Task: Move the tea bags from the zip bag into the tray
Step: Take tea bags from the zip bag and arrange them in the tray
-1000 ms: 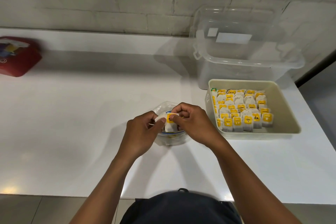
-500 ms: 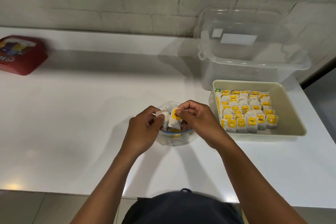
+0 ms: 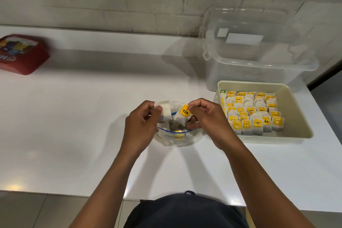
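A yellow-tagged tea bag [image 3: 182,116] is pinched by the right hand [image 3: 205,118] above the open zip bag [image 3: 177,135]; a white tea bag [image 3: 164,110] is pinched in the left hand [image 3: 141,126] fingers. More bags are seen inside the zip bag on the surface [image 3: 92,107]. The tray [image 3: 296,109], just right, is lined with rows of tea bags.

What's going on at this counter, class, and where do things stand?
A person is moving tea bags out of a zip bag on the white counter. The left hand holds one tea bag; the right hand pinches another with a yellow tag. The beige tray to the right already holds rows of them; a few remain in the bag.
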`<state>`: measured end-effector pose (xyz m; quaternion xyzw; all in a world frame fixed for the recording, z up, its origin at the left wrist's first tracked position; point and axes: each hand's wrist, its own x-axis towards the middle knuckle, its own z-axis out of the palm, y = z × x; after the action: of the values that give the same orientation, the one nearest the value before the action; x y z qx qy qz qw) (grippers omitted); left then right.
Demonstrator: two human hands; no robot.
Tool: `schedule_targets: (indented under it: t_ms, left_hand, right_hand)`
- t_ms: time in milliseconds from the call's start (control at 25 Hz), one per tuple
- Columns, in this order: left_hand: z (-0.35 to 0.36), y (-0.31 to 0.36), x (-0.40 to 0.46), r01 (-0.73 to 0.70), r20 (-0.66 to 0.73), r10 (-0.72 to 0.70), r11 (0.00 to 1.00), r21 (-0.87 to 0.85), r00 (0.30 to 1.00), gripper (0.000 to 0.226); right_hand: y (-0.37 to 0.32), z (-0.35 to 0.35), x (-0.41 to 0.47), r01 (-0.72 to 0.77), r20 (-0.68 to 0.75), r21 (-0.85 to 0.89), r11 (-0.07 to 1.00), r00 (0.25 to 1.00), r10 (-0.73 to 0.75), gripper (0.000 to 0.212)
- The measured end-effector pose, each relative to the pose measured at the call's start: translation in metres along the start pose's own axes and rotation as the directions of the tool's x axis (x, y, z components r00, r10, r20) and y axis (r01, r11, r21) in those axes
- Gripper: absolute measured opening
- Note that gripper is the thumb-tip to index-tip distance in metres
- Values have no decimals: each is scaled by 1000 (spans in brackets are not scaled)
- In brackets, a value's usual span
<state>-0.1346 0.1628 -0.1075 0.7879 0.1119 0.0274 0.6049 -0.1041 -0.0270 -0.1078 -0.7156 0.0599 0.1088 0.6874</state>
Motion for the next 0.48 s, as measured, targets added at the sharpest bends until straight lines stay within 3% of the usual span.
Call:
schedule_targets:
  t_ms: [200,480]
  left_hand:
    - [-2,7,1,-36,-44,33,997,-73,998,16]
    - [-16,23,5,-111,-158,83,977,-182,984,15]
  right_hand:
    - [-2,-7,-1,5,-34,-79,997,999,-8,11]
    - [-3,-19,-5,-11,-80,-40,999,997,8,11]
